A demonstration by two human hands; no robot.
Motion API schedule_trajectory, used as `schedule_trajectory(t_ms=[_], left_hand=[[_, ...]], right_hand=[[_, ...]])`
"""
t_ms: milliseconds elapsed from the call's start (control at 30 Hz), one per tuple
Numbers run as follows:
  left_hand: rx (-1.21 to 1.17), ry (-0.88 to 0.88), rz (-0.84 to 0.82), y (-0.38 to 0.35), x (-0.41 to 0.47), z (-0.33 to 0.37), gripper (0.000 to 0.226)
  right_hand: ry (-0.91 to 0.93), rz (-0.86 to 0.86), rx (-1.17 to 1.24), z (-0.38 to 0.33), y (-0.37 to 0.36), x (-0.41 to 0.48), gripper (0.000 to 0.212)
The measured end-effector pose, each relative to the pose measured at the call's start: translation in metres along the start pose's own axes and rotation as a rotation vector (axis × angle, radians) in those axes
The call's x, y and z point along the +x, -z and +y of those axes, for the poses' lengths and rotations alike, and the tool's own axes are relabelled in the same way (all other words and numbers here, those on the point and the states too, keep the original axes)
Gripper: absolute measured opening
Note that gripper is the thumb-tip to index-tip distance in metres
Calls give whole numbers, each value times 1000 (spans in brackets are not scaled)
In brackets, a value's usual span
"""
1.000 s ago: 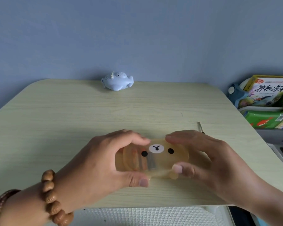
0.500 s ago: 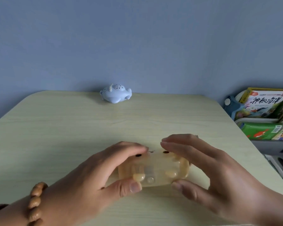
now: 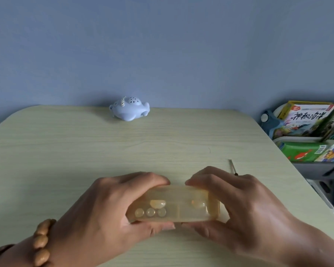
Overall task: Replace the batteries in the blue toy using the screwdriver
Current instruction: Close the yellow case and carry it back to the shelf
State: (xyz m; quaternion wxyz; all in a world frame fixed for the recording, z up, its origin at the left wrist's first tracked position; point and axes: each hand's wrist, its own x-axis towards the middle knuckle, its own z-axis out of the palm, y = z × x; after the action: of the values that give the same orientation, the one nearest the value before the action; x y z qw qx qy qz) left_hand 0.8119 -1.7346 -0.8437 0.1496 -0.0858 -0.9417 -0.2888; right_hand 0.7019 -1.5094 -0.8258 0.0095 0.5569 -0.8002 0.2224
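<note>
The left hand (image 3: 108,211) and right hand (image 3: 245,207) grip the ends of a translucent amber plastic case (image 3: 181,207). The blue whale-shaped toy (image 3: 129,110) and thin metal screwdriver (image 3: 232,166) lie untouched; battery replacement appears unstarted.

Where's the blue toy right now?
Head view: the blue toy sits at the far edge of the table, slightly left of centre by the wall, well beyond the left hand and right hand gripping the yellow case.

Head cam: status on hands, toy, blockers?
Both gripping: left hand, right hand on translucent case ends. Untouched: blue toy, far table edge. Just beyond right hand: screwdriver.
</note>
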Motion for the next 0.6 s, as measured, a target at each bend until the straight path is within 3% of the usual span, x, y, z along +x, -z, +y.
schedule_trajectory(t_ms=[100, 233, 333, 467, 600], left_hand=[[-138, 31, -14, 11, 10, -9, 55], [-662, 188, -97, 24, 23, -15, 65], [-707, 181, -39, 21, 33, -23, 61], [-710, 134, 54, 19, 45, -34, 63], [-693, 115, 89, 23, 55, -43, 65]], right_hand=[[-85, 30, -2, -2, 1, 7, 47], [-177, 63, 36, -3, 12, 22, 60], [-411, 114, -18, 7, 20, 13, 79], [-791, 293, -321, 29, -2, -15, 68], [-818, 380, -426, 36, -28, -21, 19]])
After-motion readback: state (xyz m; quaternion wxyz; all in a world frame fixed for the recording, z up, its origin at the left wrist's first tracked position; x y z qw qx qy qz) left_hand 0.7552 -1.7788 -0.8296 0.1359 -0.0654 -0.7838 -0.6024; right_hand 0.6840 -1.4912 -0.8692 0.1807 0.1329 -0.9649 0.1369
